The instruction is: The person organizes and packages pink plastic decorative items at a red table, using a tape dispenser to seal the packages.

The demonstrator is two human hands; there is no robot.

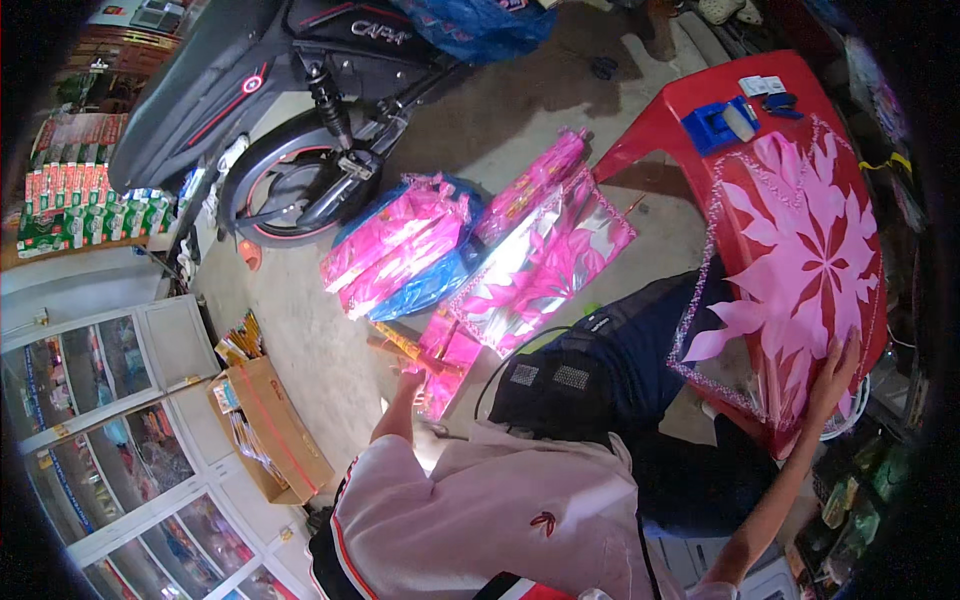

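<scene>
My right hand lies with its fingers stretched out on the lower right part of a pink flower-patterned clear plastic sheet. The sheet has a speckled border and is spread over a red plastic chair or stool. Down at the left, my left hand is beside orange and yellow sticks or rolls, which lie over a pink folded packet. Its fingers are too small and overlapped to make out. A pink and silver flowered sheet lies just beyond.
Pink wrapped bundles rest on blue plastic on the floor. A motorbike wheel stands behind them. At the left are a cardboard box and a glass-fronted cabinet. A blue tape dispenser and a stapler sit on the red surface.
</scene>
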